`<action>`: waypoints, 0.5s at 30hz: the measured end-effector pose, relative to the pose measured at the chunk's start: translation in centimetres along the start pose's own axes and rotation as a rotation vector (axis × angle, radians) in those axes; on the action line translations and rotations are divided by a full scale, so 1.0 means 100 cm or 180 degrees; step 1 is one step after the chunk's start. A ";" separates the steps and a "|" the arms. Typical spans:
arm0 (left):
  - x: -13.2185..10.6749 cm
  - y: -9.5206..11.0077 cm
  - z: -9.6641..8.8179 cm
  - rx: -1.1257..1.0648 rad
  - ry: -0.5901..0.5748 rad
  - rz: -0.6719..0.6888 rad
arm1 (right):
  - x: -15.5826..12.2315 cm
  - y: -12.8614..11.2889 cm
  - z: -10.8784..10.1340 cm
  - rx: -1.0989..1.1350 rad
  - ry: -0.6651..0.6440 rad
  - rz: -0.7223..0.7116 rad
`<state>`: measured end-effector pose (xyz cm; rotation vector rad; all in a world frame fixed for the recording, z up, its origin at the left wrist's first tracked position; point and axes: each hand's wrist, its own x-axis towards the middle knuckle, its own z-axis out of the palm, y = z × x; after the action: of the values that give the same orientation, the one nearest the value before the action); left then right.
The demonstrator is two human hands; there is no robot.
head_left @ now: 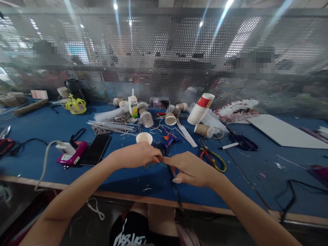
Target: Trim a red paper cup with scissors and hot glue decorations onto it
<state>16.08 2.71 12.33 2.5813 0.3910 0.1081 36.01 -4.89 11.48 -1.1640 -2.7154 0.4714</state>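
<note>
Over the front middle of the blue table, my left hand (142,154) is closed with its fingers curled down. What it holds, if anything, is hidden. My right hand (193,168) reaches in from the other side, its fingers stretched out and its thumb apart below. Its fingertips touch the fingers of my left hand. Small bluish-green shapes (153,166) show beneath my left hand, too unclear to name. Just behind that hand stands a white paper cup (144,137), partly covered by it. A blue glue gun (170,137) lies beyond the meeting fingers. Red-and-yellow-handled scissors (213,160) rest right of my right hand.
A stack of paper cups (196,114), twine-wrapped cups (203,130) and a drink carton (133,106) line the back, before a perforated metal screen (179,44). Left are a phone (96,150), a magenta power strip (74,155) and a yellow crown (76,105). A white board (284,131) lies right.
</note>
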 end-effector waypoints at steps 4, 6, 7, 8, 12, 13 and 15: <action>0.000 -0.003 0.002 -0.0142 0.0059 0.0136 | -0.005 0.005 -0.003 0.0216 -0.0051 0.0034; 0.002 -0.006 0.004 -0.0114 0.0153 0.0167 | -0.007 0.010 -0.003 0.0317 0.0008 0.0082; 0.004 -0.007 0.005 -0.0053 0.0187 0.0160 | -0.007 0.013 -0.003 0.0374 0.0032 0.0089; 0.005 -0.009 0.005 0.0064 0.0219 0.0146 | -0.006 0.016 -0.003 0.0439 0.0048 0.0080; 0.009 -0.018 0.003 0.0630 0.0334 0.0086 | -0.006 0.025 -0.004 0.0742 0.0160 -0.0014; 0.008 -0.021 0.001 0.0690 0.0367 0.0067 | -0.008 0.027 -0.006 0.0852 0.0246 -0.0044; 0.002 -0.030 -0.005 0.0737 0.0448 0.0002 | -0.016 0.034 -0.010 0.1117 0.0513 -0.0089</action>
<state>15.46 5.46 11.22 2.8110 0.4791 0.2600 39.73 -3.64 11.22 -1.0193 -2.3842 0.7758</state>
